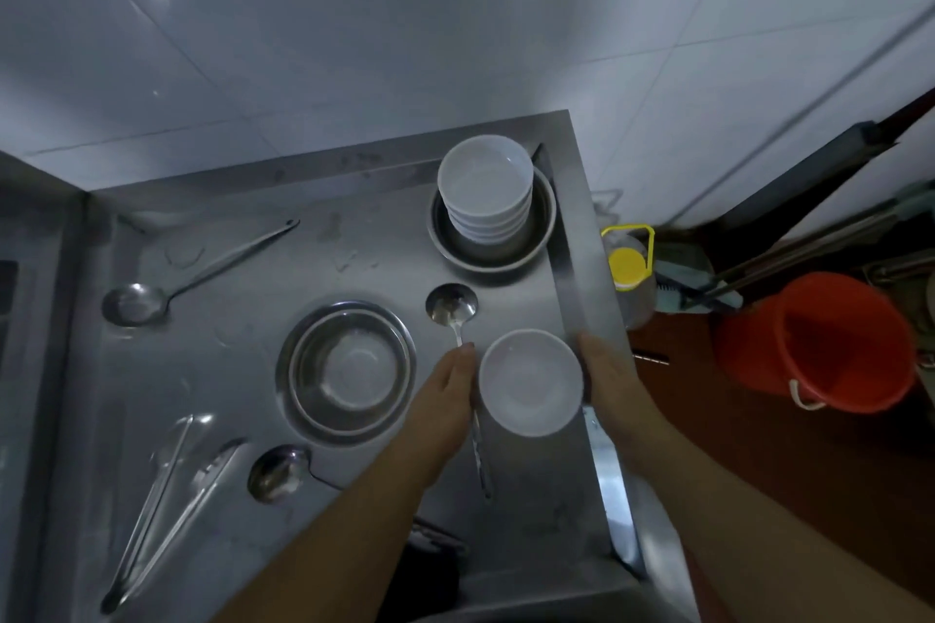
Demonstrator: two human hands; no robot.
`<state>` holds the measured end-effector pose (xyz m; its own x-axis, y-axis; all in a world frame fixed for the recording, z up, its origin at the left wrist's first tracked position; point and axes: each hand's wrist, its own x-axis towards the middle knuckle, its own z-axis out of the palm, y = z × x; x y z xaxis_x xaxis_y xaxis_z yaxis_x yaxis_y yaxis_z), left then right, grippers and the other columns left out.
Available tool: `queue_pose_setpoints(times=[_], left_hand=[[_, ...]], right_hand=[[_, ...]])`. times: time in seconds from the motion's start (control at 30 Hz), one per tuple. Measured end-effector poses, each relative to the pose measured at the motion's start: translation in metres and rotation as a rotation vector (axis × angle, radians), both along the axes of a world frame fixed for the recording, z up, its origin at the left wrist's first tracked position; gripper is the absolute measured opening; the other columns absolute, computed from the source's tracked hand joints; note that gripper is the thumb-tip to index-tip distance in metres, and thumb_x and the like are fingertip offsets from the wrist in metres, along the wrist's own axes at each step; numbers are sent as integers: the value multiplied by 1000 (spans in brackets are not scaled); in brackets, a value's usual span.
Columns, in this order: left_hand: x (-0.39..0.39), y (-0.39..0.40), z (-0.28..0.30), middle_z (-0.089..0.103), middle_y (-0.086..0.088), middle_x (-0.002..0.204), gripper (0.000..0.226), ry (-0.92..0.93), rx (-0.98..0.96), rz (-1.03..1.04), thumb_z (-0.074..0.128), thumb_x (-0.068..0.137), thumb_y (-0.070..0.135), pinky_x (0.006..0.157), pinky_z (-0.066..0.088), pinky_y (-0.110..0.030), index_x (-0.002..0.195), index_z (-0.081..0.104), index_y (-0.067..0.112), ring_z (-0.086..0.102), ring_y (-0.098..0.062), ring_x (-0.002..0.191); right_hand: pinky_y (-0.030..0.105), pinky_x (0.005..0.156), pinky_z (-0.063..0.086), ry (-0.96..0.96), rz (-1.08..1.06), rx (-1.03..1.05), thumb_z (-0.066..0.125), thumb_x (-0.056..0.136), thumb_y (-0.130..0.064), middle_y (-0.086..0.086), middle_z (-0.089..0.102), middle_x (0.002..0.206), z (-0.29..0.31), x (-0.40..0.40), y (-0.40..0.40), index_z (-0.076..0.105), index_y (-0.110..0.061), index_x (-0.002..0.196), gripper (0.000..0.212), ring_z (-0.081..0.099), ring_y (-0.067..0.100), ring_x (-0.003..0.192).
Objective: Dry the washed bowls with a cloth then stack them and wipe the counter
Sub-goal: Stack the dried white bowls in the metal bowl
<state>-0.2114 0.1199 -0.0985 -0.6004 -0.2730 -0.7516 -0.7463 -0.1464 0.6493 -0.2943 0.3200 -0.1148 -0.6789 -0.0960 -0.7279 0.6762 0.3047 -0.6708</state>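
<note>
Between our two hands, near the right edge of the steel counter (313, 238), we hold a single white bowl (530, 382), mouth up. Our left hand (448, 395) lies against its left side with the fingers straight, and our right hand (609, 382) presses flat against its right side; whether the bowl rests on the counter or is lifted we cannot tell. Beyond it, toward the wall, a stack of white bowls (485, 187) sits inside a metal basin (493, 245) at the counter's back right corner. A ladle (458, 334) lies just left of the held bowl, its handle running under our left hand. Further left sit nested metal bowls (349, 369), and beside their near edge a second ladle (278, 473). A long-handled ladle (167, 283) lies at the back left, and tongs (167, 506) lie at the front left. Off the counter to the right stand a yellow-capped jug (627, 268) and an orange bucket (819, 344).
</note>
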Motion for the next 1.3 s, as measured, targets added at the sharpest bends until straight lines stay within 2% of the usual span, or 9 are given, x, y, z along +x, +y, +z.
queue_pose_setpoints(times=[0.07,0.13,0.23,0.43,0.73,0.97,1.1,1.2,1.3], left_hand=[[10,16,-4,70,9,132,49,0,15,50,39,87,84,116,46,-50,120,66,59,63,-16,127],[15,29,-9,66,5,140,59,-9,43,126,39,86,85,117,45,-47,127,65,51,62,-16,128],[18,43,-14,64,4,136,46,-38,52,175,38,92,82,108,48,-38,114,64,51,63,-12,122],[17,55,-14,68,1,138,80,-19,3,253,38,75,92,115,47,-53,133,64,43,62,-23,129],[6,60,12,76,7,118,84,16,-95,317,38,74,94,106,56,-49,124,72,35,70,-16,113],[-32,32,75,80,6,106,65,137,-127,307,41,82,87,98,61,-47,106,75,37,75,-15,103],[-71,3,111,80,2,103,59,233,-169,253,40,94,76,95,62,-51,112,72,30,76,-19,101],[-107,-23,127,78,-6,107,53,227,-184,279,42,102,69,94,62,-58,115,70,26,75,-30,102],[-145,-48,131,71,-10,125,63,216,-137,265,39,103,70,105,55,-55,134,63,21,68,-33,116]], right_hand=[[59,120,41,-14,-64,-44,49,84,-82,-2,65,145,3,14,1,64,-33,142,77,58,23,138],[54,123,39,-32,-71,-78,48,83,-83,-4,62,149,4,24,-1,60,-32,147,82,56,18,139],[51,122,41,-38,-78,-94,47,104,-63,-1,64,146,3,31,-4,61,-28,147,57,58,18,137],[51,120,43,35,-11,-56,42,111,-51,6,63,146,-2,34,-2,59,-20,148,51,58,24,137],[49,114,49,136,-51,12,43,111,-48,5,70,135,17,28,-11,66,-18,140,47,63,22,127],[39,103,53,257,-84,-25,43,110,-54,-1,73,121,65,-11,-37,70,-20,130,47,66,17,117],[54,101,57,271,-102,-61,48,93,-77,0,73,112,99,-48,-67,70,-24,111,61,68,25,111],[54,100,57,326,-75,-23,40,76,-90,1,72,112,123,-83,-91,70,-27,107,76,67,26,109],[45,93,55,407,-36,34,35,90,-81,9,73,107,135,-119,-112,71,-26,104,68,68,30,104]])
